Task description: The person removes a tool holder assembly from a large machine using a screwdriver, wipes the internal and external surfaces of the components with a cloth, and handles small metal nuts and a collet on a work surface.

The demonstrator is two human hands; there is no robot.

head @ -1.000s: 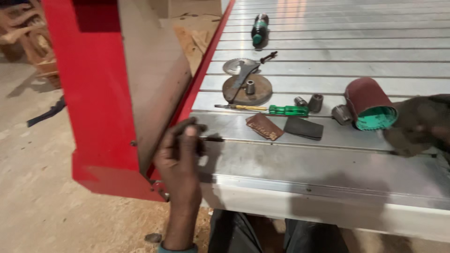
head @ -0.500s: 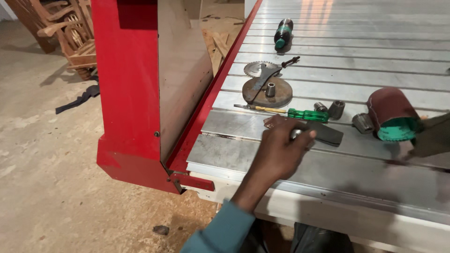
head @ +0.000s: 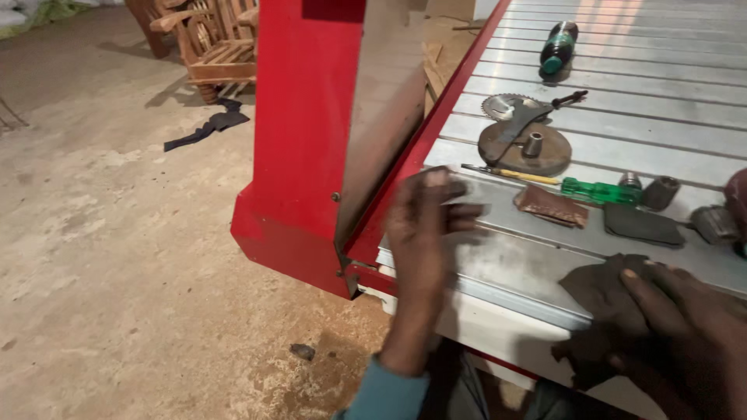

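My left hand (head: 426,229) is blurred and lies with its fingers stretched out over the near left corner of the ribbed aluminium table (head: 513,268), right beside the red machine frame (head: 299,155); it holds nothing. My right hand (head: 689,330) presses on a dark cloth (head: 599,292) at the table's front edge, and part of the cloth hangs over that edge. Just beyond my left fingers are a brown pad (head: 551,206) and a green-handled screwdriver (head: 583,189).
Farther along the table lie a dark flat pad (head: 642,224), two metal sockets (head: 660,191), a round metal disc (head: 524,149) with a toothed saw blade (head: 502,105) behind it, and a dark bottle (head: 559,45). Wooden chairs (head: 206,47) and a dark rag (head: 206,128) are on the dusty floor at the left.
My left hand has drawn back from the tools toward the table's corner by the red frame. My right hand with the cloth has come into fuller view at the front edge. The view has shifted left.
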